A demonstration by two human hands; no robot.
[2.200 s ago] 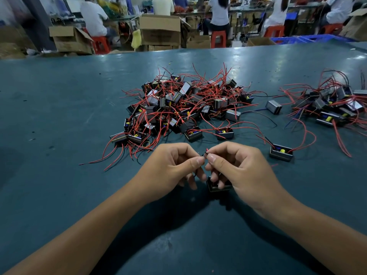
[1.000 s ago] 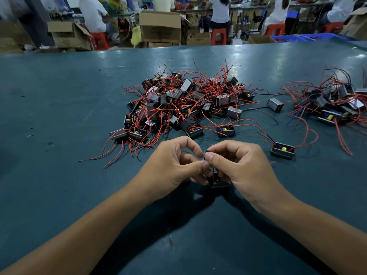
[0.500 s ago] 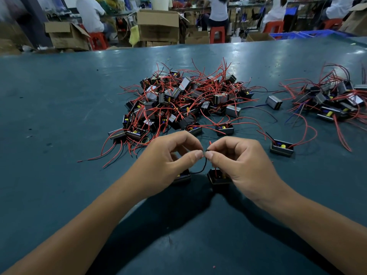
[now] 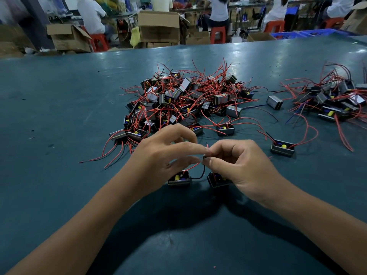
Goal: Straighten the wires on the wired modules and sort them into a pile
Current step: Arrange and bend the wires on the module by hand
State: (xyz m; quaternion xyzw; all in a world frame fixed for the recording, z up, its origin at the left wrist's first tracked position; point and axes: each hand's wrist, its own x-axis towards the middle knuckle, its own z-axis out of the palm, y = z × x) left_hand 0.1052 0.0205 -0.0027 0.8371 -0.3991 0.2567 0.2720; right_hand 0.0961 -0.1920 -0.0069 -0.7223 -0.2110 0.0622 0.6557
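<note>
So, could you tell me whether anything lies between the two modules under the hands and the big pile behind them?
Nothing visible blocks the way: bare teal table separates the two small black modules from the large red-wired pile, whose loose front modules sit just beyond the left hand and right hand.

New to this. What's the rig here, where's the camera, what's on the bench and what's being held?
No machine: a person works with bare hands, filmed by one head-worn camera looking down. On the teal table lies a big tangle of small black modules with red wires, and a smaller pile to the right. The left hand and right hand pinch thin wires where their fingertips meet. Two modules sit just below: one under the left hand, one under the right.
</note>
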